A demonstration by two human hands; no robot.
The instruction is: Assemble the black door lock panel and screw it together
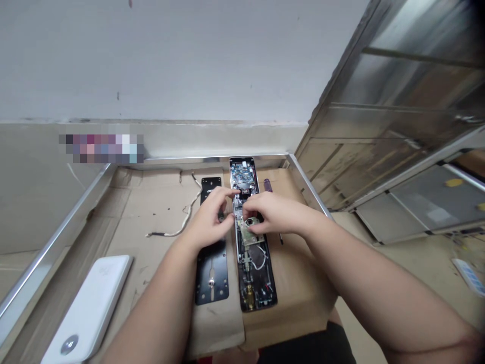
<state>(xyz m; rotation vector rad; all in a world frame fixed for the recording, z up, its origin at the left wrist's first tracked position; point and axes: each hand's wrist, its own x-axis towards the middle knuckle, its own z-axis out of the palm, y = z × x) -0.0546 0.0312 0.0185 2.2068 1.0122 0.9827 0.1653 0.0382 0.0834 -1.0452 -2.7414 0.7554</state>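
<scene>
A long black housing (pixel 271 283), like an opened electronic door lock, lies lengthwise before me with its inner parts showing. A blue circuit board (pixel 242 173) fills its far end. My left hand (pixel 212 217) reaches over the housing's left edge, index finger and thumb apart, the fingertips touching it. Curled over the middle, my right hand (pixel 269 212) has thumb and fingers on a pale metal plate (pixel 250 236) with a round hole. A white cable (pixel 260 259) loops below that plate. Partly under my left hand is a flat black mounting plate (pixel 210 268).
A purple-handled screwdriver (pixel 268 185) lies right of the housing, partly behind my right hand. Left of the mounting plate is a loose white wire harness (pixel 185 222). A white oblong device (pixel 89 308) rests at the left. Cardboard (pixel 151 197) lines the metal-rimmed table (pixel 308 184).
</scene>
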